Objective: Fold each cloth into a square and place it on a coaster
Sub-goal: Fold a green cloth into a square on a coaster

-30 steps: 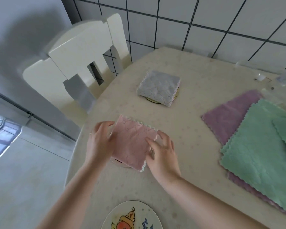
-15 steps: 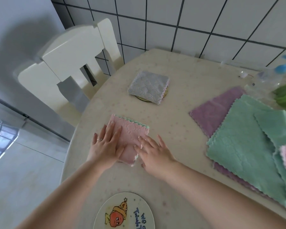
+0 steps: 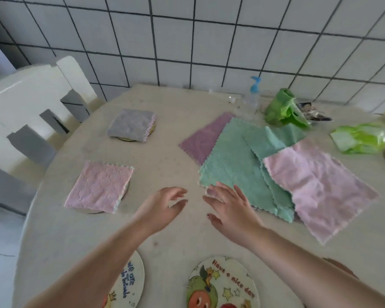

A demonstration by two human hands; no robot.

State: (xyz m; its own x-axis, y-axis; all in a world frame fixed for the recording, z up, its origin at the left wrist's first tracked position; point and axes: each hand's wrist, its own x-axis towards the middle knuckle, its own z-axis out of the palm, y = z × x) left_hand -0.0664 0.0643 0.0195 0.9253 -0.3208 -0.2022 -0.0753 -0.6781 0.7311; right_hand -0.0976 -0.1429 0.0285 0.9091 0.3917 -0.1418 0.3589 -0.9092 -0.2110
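A folded pink cloth [image 3: 99,187] lies on a coaster at the table's left. Behind it a folded grey cloth [image 3: 131,125] sits on another coaster [image 3: 129,139]. At the right lies a pile of flat cloths: a purple cloth [image 3: 203,138], a green cloth [image 3: 233,165], a second green cloth [image 3: 269,138] and a pink cloth [image 3: 320,187] on top. My left hand [image 3: 162,207] and my right hand [image 3: 231,207] hover over the table's middle, fingers spread, holding nothing. My right fingertips are at the green cloth's near corner.
Two printed round coasters [image 3: 129,283] [image 3: 225,285] lie bare at the near edge. A spray bottle [image 3: 252,96], green plastic bags [image 3: 282,110] and a green packet [image 3: 360,138] stand at the back right. A white chair [image 3: 31,103] stands left of the table [image 3: 169,165].
Both hands have let go of the folded pink cloth and moved right, towards the pile of flat cloths. The view has swung right.
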